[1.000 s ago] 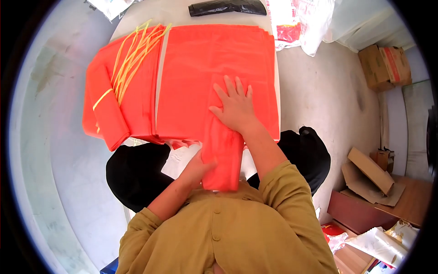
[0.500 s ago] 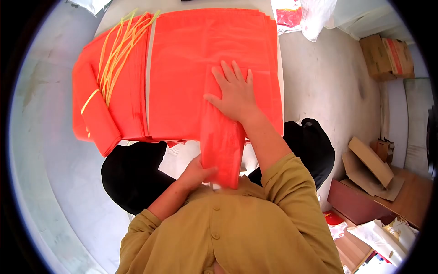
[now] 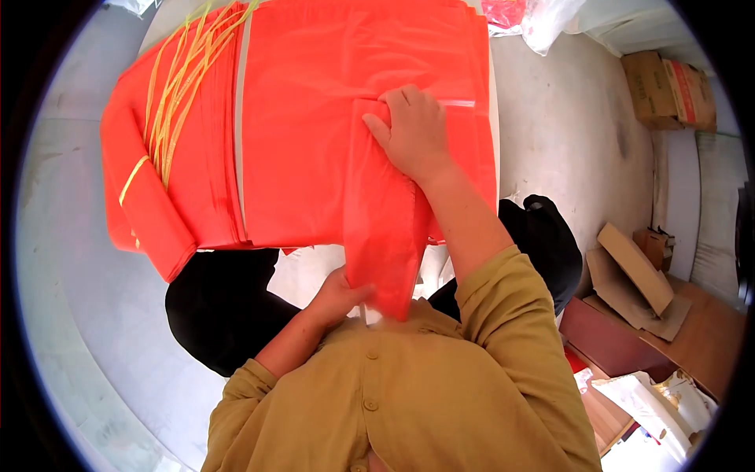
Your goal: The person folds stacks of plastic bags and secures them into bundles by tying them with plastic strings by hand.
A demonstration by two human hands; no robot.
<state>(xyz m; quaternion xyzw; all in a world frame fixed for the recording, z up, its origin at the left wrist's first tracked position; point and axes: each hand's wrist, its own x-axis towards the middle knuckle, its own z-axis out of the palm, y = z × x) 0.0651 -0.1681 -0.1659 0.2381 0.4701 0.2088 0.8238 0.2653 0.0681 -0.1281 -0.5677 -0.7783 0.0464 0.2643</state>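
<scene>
A folded red plastic strip (image 3: pixel 381 228) lies over the front edge of a wide stack of red sheets (image 3: pixel 299 118) and hangs toward my lap. My left hand (image 3: pixel 338 297) grips the strip's lower left side, thumb on top. On its upper end rests my right hand (image 3: pixel 414 130), fingers bent and gathered at the top edge, thumb apart on the left; whether it pinches the plastic is unclear. To the left is a second red stack (image 3: pixel 212 141) with loose yellow ties (image 3: pixel 177 94) on it and a red roll (image 3: pixel 149 208) bound by a yellow tie.
The pale table (image 3: pixel 241 118) shows between the stacks. My knees in black trousers are below its front edge. Cardboard boxes (image 3: pixel 668 90) stand at the far right. An opened carton (image 3: pixel 637 283) lies on a brown cabinet (image 3: pixel 700 338) at the lower right, near white packaging (image 3: pixel 649 409).
My right hand has moved up along the strip, its fingers going from spread flat to bent. The view has shifted, so the stacks appear higher and the black roll has left the frame.
</scene>
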